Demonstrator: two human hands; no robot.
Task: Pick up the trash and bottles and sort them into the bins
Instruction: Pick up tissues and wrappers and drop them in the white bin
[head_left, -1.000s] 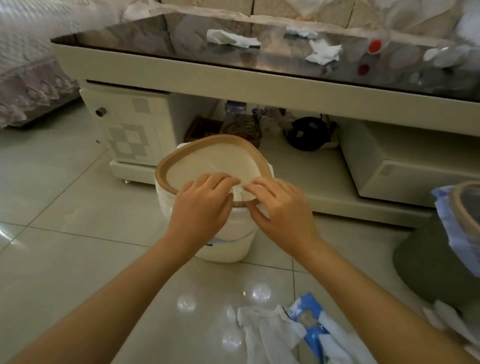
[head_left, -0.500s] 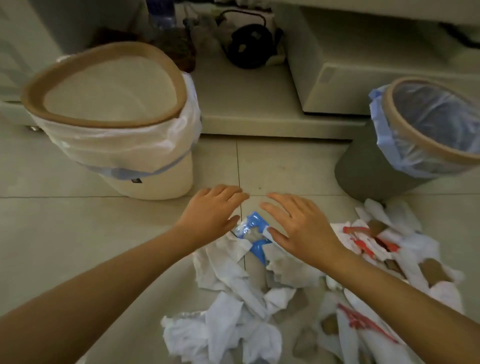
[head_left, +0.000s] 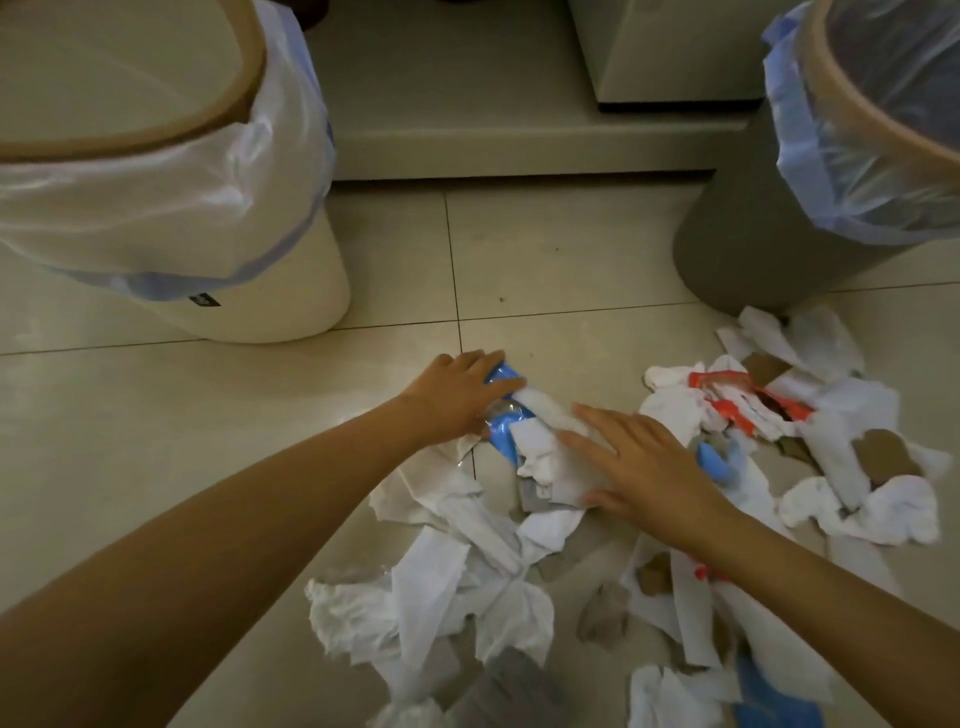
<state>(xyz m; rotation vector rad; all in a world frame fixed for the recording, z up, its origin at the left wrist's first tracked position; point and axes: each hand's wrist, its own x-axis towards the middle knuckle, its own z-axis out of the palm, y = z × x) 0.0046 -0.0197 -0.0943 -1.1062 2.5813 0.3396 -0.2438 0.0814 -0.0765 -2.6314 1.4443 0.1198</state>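
A clear bottle with a blue label (head_left: 503, 428) lies on the floor tiles, half buried under white tissue (head_left: 550, 457). My left hand (head_left: 457, 397) grips its far end, the blue label showing between thumb and fingers. My right hand (head_left: 641, 462) rests flat on the tissue over the bottle's near part, fingers straight. A white bin (head_left: 291, 301) with a clear liner and brown rim stands at the left. A grey bin (head_left: 748, 249) with a blue liner stands at the right.
Torn white tissues (head_left: 447, 597), brown cardboard scraps (head_left: 883, 457) and a red-and-white wrapper (head_left: 737, 405) litter the floor around and below my hands. The base of a cream cabinet (head_left: 519, 150) runs behind the bins. Bare tiles (head_left: 550, 260) lie between the two bins.
The view dropped from the white bin's rim to the floor pile. Both hands left the rim and came down onto the bottle and tissue; the left hand has closed on the bottle.
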